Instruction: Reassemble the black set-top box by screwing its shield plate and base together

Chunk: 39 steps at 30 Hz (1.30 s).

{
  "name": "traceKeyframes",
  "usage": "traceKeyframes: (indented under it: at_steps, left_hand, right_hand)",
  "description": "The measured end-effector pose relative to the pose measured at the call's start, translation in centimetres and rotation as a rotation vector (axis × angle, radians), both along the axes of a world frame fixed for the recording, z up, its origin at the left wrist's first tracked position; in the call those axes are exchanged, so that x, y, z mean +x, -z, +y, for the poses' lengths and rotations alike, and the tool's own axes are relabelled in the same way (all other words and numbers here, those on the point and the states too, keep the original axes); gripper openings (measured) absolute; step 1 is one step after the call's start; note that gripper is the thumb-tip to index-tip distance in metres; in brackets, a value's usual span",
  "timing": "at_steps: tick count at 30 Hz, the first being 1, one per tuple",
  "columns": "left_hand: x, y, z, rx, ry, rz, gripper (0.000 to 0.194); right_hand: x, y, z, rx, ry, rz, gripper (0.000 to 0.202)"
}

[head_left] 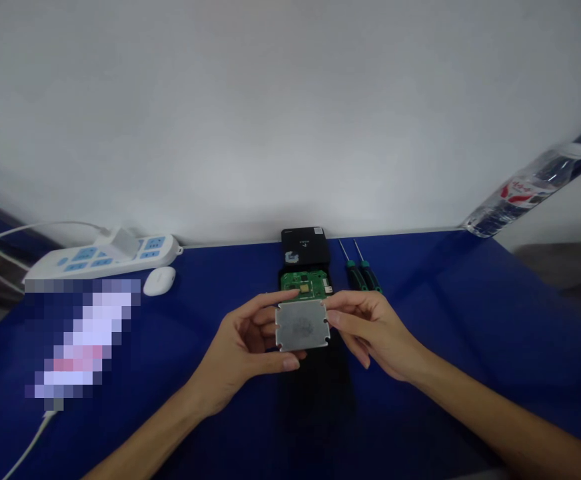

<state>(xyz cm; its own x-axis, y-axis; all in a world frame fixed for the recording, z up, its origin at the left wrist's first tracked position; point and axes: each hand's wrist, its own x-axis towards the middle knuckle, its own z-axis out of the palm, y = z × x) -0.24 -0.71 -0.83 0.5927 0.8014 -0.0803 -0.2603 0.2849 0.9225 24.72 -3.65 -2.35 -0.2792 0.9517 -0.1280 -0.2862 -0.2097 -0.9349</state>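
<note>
A flat silvery metal plate with notched edges is held up between my two hands. My left hand grips its left side, fingers at the top and behind, thumb along the lower edge. At the upper right edge, my right hand pinches the plate between thumb and index finger. Just behind the plate lies a green circuit board in a black casing, its front part hidden by the plate. A black box cover sits beyond the board.
Two green-handled screwdrivers lie right of the board. On the left are a white power strip with a charger, a small white case and a blurred-out object. A water bottle leans at the right.
</note>
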Motion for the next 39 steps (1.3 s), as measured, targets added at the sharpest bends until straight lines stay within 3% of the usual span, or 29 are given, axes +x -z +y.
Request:
traceKeyframes:
  at_steps: [11,39]
  left_hand:
    - [0.0,0.39,-0.21,0.049,-0.016,0.037,0.062]
    - [0.12,-0.25,-0.33,0.103,-0.065,0.186,0.061]
  right_hand:
    - [0.0,-0.33,-0.02,0.045,0.01,-0.036,0.029]
    - [0.15,-0.16,0.05,0.06,0.014,-0.033,0.024]
